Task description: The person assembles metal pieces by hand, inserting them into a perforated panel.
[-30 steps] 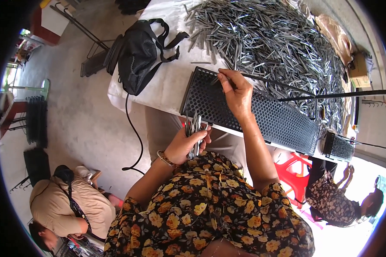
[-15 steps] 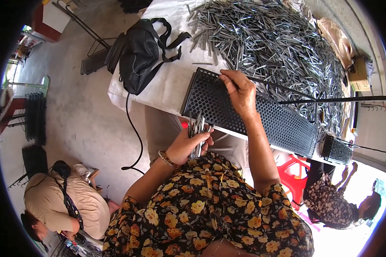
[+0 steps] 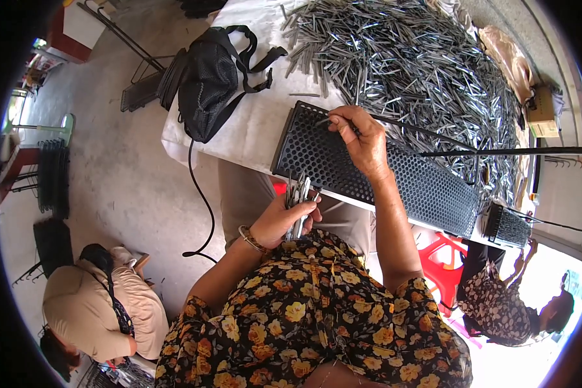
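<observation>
My left hand (image 3: 288, 216) is closed round a bundle of thin grey strips (image 3: 298, 194), just off the near edge of a long black perforated rack (image 3: 313, 145). Over the rack's left part is my right hand (image 3: 362, 132), thumb and fingers pinched on a single short dark strip (image 3: 323, 121) that points left above the holes. Rows of round holes cover the rack, which lies slantwise along the table's near edge. Behind it spreads a large heap of similar strips (image 3: 407, 58).
A black bag (image 3: 210, 84) with straps rests on the pale-covered table (image 3: 252, 139). A dark rod (image 3: 530, 150) reaches in from the right. Co-workers sit at lower left (image 3: 103, 310) and lower right (image 3: 498, 301), the latter near a red stool (image 3: 436, 265). A carton (image 3: 543, 113) stands far right.
A strip now shows between my right fingertips, which have shifted slightly left. My left hand keeps its bundle in nearly the same place. The lower-left co-worker has changed posture.
</observation>
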